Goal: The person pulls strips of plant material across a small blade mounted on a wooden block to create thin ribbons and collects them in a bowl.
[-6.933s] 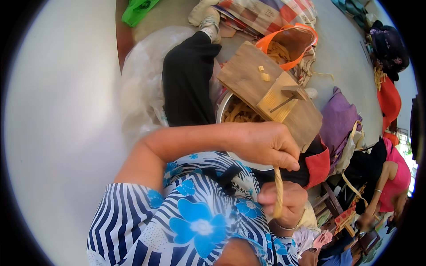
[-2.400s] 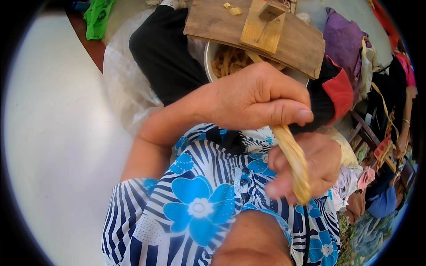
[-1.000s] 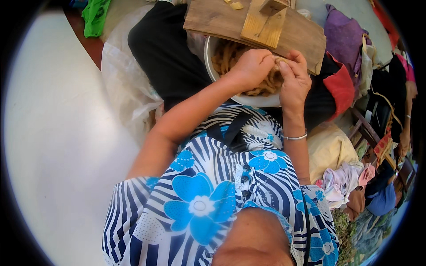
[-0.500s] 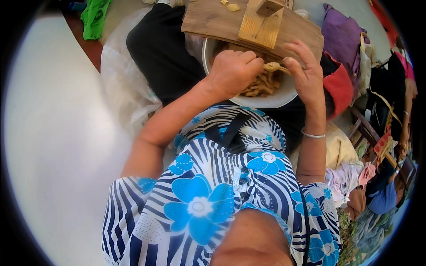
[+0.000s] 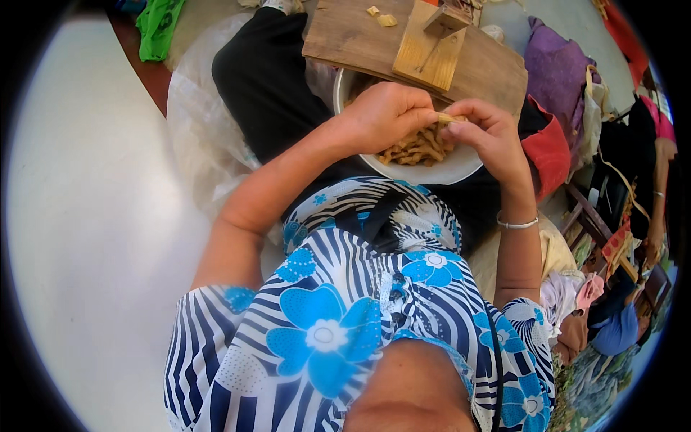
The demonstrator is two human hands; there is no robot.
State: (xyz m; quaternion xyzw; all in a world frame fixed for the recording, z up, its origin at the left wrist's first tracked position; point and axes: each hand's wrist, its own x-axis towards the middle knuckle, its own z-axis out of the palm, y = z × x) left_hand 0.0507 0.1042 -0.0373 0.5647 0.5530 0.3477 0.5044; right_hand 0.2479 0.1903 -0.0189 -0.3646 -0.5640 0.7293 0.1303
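My left hand (image 5: 392,115) is closed, its thumb and forefinger pinching one end of a short pale-yellow strip (image 5: 445,118). My right hand (image 5: 488,135) pinches the other end between thumb and fingers. The two hands almost meet above a white bowl (image 5: 461,173) that rests in my lap. Tan-brown twisted pieces (image 5: 417,150) lie heaped in the bowl; my left hand and a board hide part of them. What the strip is made of I cannot tell.
A brown wooden board (image 5: 353,43) covers the bowl's far side. On it sit a lighter wooden block (image 5: 425,61) with an upright piece and small yellow bits (image 5: 386,20). Purple cloth (image 5: 554,65) and red cloth (image 5: 548,147) lie at the right. Another person's arm (image 5: 658,194) shows far right.
My right hand has closed its raised fingers onto the strip and come nearer my left hand. The view has shifted slightly.
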